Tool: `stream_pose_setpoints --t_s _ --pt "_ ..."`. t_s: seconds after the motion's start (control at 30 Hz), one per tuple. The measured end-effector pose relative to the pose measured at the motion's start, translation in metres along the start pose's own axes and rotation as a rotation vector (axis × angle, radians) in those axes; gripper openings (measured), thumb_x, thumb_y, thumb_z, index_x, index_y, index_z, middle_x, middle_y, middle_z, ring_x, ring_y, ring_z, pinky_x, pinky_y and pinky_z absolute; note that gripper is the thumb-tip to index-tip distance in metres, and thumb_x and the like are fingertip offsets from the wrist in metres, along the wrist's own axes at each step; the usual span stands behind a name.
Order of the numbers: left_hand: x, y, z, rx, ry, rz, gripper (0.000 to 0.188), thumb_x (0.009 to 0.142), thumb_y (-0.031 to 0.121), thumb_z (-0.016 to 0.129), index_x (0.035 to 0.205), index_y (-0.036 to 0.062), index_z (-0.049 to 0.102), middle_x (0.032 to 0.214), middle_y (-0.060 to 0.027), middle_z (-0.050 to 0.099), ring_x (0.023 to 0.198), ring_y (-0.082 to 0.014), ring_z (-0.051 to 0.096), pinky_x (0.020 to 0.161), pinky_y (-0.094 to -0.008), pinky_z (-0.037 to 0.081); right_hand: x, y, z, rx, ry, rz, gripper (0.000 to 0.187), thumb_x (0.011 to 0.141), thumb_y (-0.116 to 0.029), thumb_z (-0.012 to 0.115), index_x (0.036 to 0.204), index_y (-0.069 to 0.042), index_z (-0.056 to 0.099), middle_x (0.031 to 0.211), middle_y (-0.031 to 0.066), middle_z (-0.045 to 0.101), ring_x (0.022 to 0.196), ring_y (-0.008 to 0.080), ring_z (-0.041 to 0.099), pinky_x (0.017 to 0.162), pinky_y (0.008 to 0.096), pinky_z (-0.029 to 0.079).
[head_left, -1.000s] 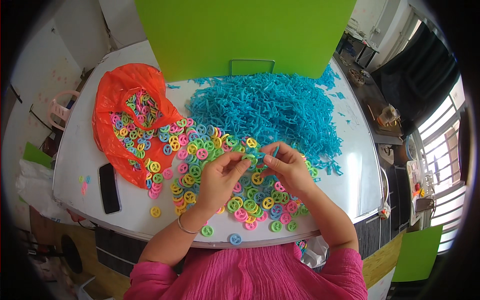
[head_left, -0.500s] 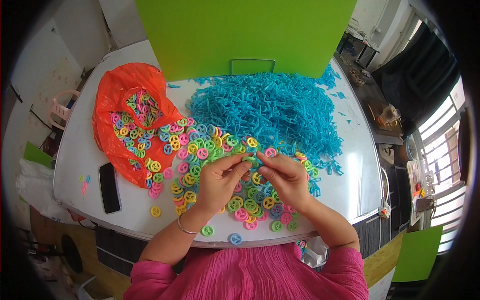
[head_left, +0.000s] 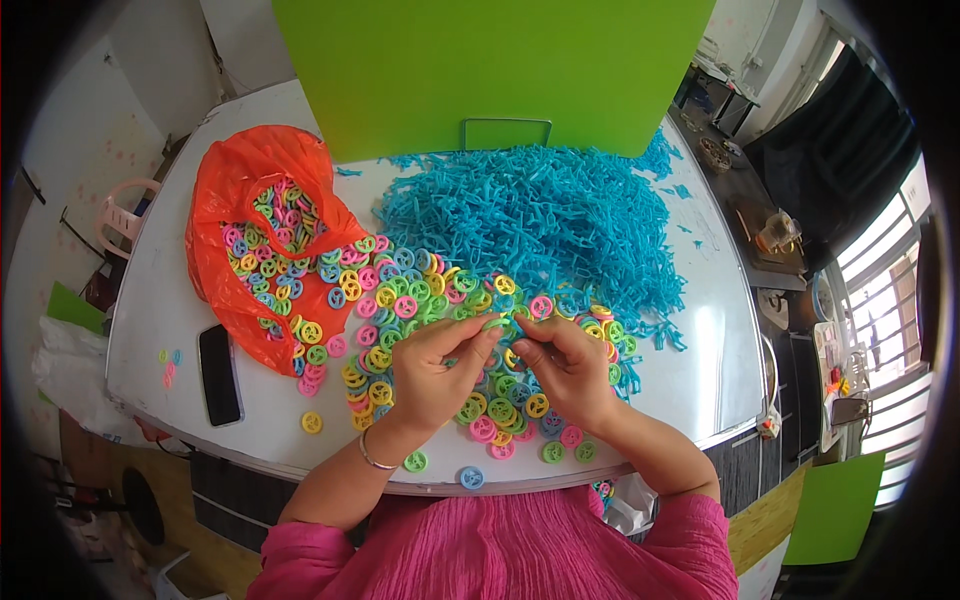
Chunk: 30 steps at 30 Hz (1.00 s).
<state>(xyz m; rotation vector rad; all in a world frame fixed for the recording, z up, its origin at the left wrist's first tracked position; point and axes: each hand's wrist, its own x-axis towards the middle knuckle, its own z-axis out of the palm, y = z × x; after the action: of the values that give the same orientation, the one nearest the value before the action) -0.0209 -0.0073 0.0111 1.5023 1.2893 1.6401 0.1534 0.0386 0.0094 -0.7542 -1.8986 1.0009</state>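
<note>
Above the heap of small plastic wheels (head_left: 510, 405), in pink, yellow, green and blue, my two hands work close together. My left hand (head_left: 440, 368) pinches a small green wheel (head_left: 497, 323) between thumb and fingertips. Opposite it, the fingers of my right hand (head_left: 568, 372) are pinched on a small blue plastic piece (head_left: 516, 328), which touches or nearly touches the wheel; the fingertips hide most of both. Just beyond lies a big pile of thin blue plastic pieces (head_left: 530, 215). More wheels spill from a red plastic bag (head_left: 215, 270) at the left.
A black phone (head_left: 219, 376) lies left of the heap, near a few tiny coloured bits (head_left: 169, 368). A green board (head_left: 490, 80) with a metal wire stand (head_left: 506, 121) rises at the back of the white table (head_left: 715, 340). Single wheels (head_left: 471, 477) lie along the front edge.
Both hands have shifted very slightly, with the fingertips still together at the same spot. The left wrist sits a little further right. The bag and piles look unchanged.
</note>
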Motion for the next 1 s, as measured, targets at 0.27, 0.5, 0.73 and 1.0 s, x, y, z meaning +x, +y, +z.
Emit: stream_pose_setpoints --t_s 0.27,0.5,0.73,1.0 --pt "0.002 -0.001 0.004 -0.229 0.091 -0.210 0.015 0.089 0.008 0.068 0.098 -0.0032 0.068 0.075 -0.0026 0.067 0.061 -0.0048 0.060 0.052 -0.0177 0.046 0.008 -0.016 -0.001 0.108 -0.094 0.144 0.038 0.090 -0.004 0.064 0.126 0.001 0.054 0.105 0.0092 0.060 0.090 0.0130 0.059 0.073 0.0269 0.052" --pt "0.003 -0.002 0.001 -0.233 0.044 -0.261 0.019 0.092 0.012 0.065 0.103 -0.0031 0.064 0.083 -0.0039 0.067 0.072 -0.0066 0.063 0.062 -0.0196 0.052 0.011 -0.002 -0.005 -0.377 -0.060 -0.049 0.034 0.092 -0.003 0.059 0.125 0.000 0.053 0.106 0.0103 0.059 0.099 0.0192 0.061 0.079 0.0314 0.052" --pt "0.004 -0.001 0.003 -0.313 0.007 -0.308 0.027 0.096 0.015 0.058 0.116 -0.0022 0.052 0.098 -0.0092 0.068 0.087 -0.0134 0.067 0.074 -0.0254 0.056 0.017 -0.008 -0.013 0.617 -0.059 0.439 0.016 0.097 -0.008 0.053 0.111 -0.002 0.058 0.110 0.0092 0.060 0.100 0.0191 0.064 0.085 0.0336 0.052" --pt "0.000 0.003 0.008 -0.054 -0.106 -0.177 0.020 0.096 0.014 0.059 0.106 -0.0029 0.057 0.080 -0.0090 0.069 0.073 -0.0096 0.065 0.061 -0.0238 0.051 0.012 0.010 -0.010 0.399 -0.122 0.392 0.020 0.098 -0.013 0.055 0.110 0.002 0.059 0.105 0.0049 0.063 0.098 0.0119 0.061 0.083 0.0302 0.054"
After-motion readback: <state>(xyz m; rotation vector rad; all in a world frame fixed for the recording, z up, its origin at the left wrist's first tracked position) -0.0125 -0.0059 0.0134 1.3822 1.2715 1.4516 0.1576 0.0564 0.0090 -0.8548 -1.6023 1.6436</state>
